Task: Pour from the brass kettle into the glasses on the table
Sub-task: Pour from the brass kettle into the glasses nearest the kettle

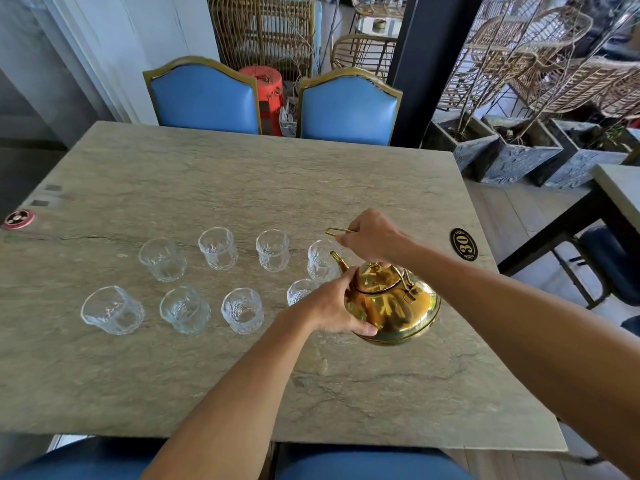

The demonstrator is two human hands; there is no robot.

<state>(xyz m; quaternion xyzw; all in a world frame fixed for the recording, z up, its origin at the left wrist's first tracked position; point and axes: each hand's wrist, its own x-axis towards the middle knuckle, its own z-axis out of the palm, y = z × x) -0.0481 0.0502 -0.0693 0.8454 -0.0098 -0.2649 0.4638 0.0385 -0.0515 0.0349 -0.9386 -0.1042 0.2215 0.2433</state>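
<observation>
the only readable mark is the number "30" in gold figures on a small black oval plaque [464,244], which lies flat on the table [207,188] near its right edge, just beyond the right forearm. the figures run sideways as seen from the head camera. smaller gold marks sit above and below the number on the same plaque, too fine to read. a round red and black sticker [19,218] sits at the table's left edge; it bears a pattern or lettering that is too blurred to make out. two grey rectangular patches [46,195] beside it show no legible text.
</observation>
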